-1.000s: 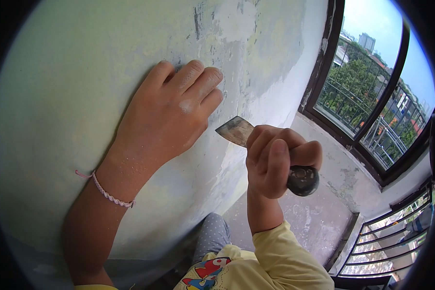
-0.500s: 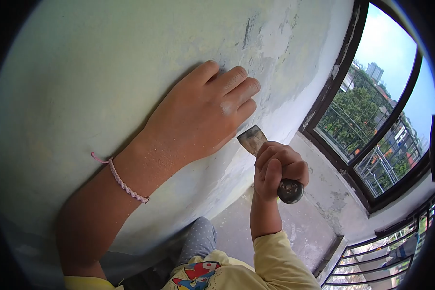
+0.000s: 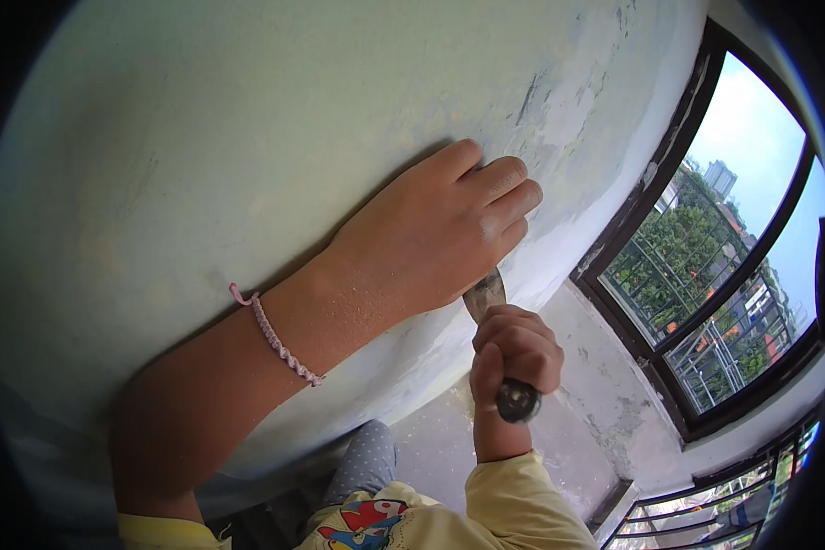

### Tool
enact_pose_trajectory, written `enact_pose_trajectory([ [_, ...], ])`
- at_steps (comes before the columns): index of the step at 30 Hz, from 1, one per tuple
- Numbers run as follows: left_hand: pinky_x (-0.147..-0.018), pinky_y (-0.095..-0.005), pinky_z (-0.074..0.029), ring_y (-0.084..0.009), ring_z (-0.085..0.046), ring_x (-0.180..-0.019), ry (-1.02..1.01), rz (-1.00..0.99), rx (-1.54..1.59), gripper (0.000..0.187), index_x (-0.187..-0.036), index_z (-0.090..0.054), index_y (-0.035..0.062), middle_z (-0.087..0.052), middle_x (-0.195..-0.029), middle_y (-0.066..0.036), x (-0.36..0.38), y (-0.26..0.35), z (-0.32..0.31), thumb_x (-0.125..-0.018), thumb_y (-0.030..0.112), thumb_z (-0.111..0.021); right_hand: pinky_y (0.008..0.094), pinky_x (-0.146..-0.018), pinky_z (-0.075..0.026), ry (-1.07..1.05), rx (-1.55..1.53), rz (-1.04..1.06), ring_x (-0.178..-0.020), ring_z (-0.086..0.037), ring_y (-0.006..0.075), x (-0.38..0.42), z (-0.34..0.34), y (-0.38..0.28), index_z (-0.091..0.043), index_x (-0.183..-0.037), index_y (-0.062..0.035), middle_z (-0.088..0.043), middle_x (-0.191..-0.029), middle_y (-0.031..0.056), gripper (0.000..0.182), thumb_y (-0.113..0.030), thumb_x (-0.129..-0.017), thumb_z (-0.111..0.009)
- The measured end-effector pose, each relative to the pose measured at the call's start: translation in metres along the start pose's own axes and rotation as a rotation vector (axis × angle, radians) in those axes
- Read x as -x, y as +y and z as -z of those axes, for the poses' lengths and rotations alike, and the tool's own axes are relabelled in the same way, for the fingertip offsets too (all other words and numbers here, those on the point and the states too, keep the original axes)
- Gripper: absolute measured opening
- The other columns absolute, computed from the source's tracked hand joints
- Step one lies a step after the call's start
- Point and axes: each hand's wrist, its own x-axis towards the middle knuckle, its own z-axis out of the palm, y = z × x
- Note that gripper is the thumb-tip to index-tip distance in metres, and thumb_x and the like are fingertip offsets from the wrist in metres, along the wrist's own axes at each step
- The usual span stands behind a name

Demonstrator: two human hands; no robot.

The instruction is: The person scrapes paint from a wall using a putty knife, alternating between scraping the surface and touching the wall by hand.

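Scraper [image 3: 486, 295] has moved partly behind left hand [image 3: 431, 229], right fingers [image 3: 525, 343] gripping it.

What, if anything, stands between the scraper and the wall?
Possibly the left hand: it hides the tip of the scraper in view. Whether it actually lies between scraper and wall can't be told.

The tip of the scraper blade [image 3: 486, 295] is hidden behind the left hand [image 3: 435, 227]; the right hand [image 3: 515, 348] covers most of the handle [image 3: 519, 401], its end blurred.
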Motion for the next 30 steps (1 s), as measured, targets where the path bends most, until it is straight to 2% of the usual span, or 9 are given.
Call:
enact_pose_trajectory([
  [1, -0.082, -0.0298, -0.043, -0.0123, -0.057, -0.103, 0.033, 0.008, 0.012, 0.009, -0.085, -0.066, 0.0146, -0.063, -0.107, 0.005, -0.001, 0.0, -0.001, -0.078, 0.019, -0.069, 0.0393, -0.062, -0.06, -0.024, 0.191, 0.014, -0.051, -0.062, 0.0214, 0.003, -0.015, 0.016, -0.037, -0.076, -0.011, -0.055, -0.056, 0.0035, 0.033, 0.006, -0.081, -0.064],
  [3, -0.082, -0.0297, -0.044, -0.0122, -0.057, -0.103, 0.02, 0.002, -0.014, 0.007, -0.084, -0.066, 0.0146, -0.063, -0.106, 0.005, -0.002, -0.001, 0.001, -0.078, 0.018, -0.068, 0.0382, -0.061, -0.059, -0.053, 0.184, 0.028, -0.051, -0.061, 0.0212, 0.0, -0.006, 0.004, -0.036, -0.077, -0.0107, -0.055, -0.057, 0.003, 0.033, 0.007, -0.081, -0.064],
  [5, -0.082, -0.0297, -0.044, -0.0121, -0.057, -0.103, -0.004, -0.003, -0.017, 0.005, -0.083, -0.066, 0.0146, -0.063, -0.105, 0.005, -0.001, -0.001, 0.002, -0.079, 0.017, -0.068, 0.0371, -0.058, -0.057, 0.035, -0.168, -0.01, -0.051, -0.06, 0.0208, 0.0, 0.013, -0.017, -0.036, -0.077, -0.011, -0.056, -0.059, 0.0028, 0.033, 0.007, -0.082, -0.062],
  [10, -0.081, -0.03, -0.044, -0.0126, -0.057, -0.102, 0.041, 0.001, -0.02, 0.004, -0.081, -0.065, 0.0147, -0.063, -0.105, 0.004, 0.003, 0.002, -0.004, -0.078, 0.017, -0.068, 0.0362, -0.055, -0.056, 0.05, -0.144, 0.021, -0.046, -0.054, 0.0208, 0.001, -0.002, 0.005, -0.035, -0.079, -0.0083, -0.049, -0.053, 0.0029, 0.029, 0.008, -0.084, -0.058],
  [15, -0.082, -0.0302, -0.044, -0.0131, -0.057, -0.102, 0.012, 0.003, -0.004, 0.004, -0.081, -0.066, 0.0146, -0.064, -0.106, 0.004, 0.006, 0.004, -0.003, -0.079, 0.018, -0.068, 0.0356, -0.053, -0.056, 0.197, -0.336, 0.146, -0.046, -0.057, 0.0199, 0.008, 0.014, -0.024, -0.033, -0.072, -0.01, -0.053, -0.055, 0.0034, 0.036, 0.005, -0.084, -0.063],
  [18, -0.083, -0.0302, -0.044, -0.0132, -0.057, -0.103, 0.005, 0.013, 0.026, 0.005, -0.082, -0.067, 0.0148, -0.064, -0.107, 0.003, 0.008, 0.005, -0.005, -0.079, 0.019, -0.068, 0.0325, -0.048, -0.053, 0.164, -0.124, 0.052, -0.041, -0.052, 0.0172, 0.0, -0.002, -0.003, -0.031, -0.072, -0.0102, -0.05, -0.052, 0.0022, 0.037, 0.005, -0.085, -0.063],
  [20, -0.083, -0.0301, -0.043, -0.0131, -0.057, -0.103, 0.036, 0.009, -0.013, 0.005, -0.082, -0.067, 0.0151, -0.064, -0.106, 0.003, 0.008, 0.004, -0.006, -0.079, 0.019, -0.069, 0.0307, -0.046, -0.051, 0.183, -0.227, -0.041, -0.038, -0.048, 0.0162, 0.001, -0.001, 0.017, -0.031, -0.072, -0.0102, -0.046, -0.05, 0.0014, 0.038, 0.001, -0.089, -0.063],
  [29, -0.085, -0.0307, -0.043, -0.0126, -0.057, -0.105, -0.021, 0.002, -0.001, 0.007, -0.083, -0.068, 0.0148, -0.066, -0.11, 0.004, 0.006, 0.004, -0.003, -0.08, 0.021, -0.069, 0.0319, -0.039, -0.041, 0.231, -0.443, -0.021, -0.039, -0.044, 0.0146, -0.002, -0.007, 0.024, -0.035, -0.077, -0.0088, -0.043, -0.051, 0.0015, 0.033, -0.001, -0.093, -0.063],
  [30, -0.086, -0.0298, -0.043, -0.0119, -0.055, -0.105, 0.015, 0.011, -0.021, 0.006, -0.08, -0.07, 0.0175, -0.063, -0.102, 0.006, 0.006, 0.002, -0.004, -0.081, 0.023, -0.069, 0.0313, -0.038, -0.04, 0.237, -0.394, -0.022, -0.039, -0.044, 0.0145, -0.006, -0.004, 0.027, -0.035, -0.077, -0.0091, -0.043, -0.052, 0.0015, 0.033, -0.001, -0.093, -0.062],
])
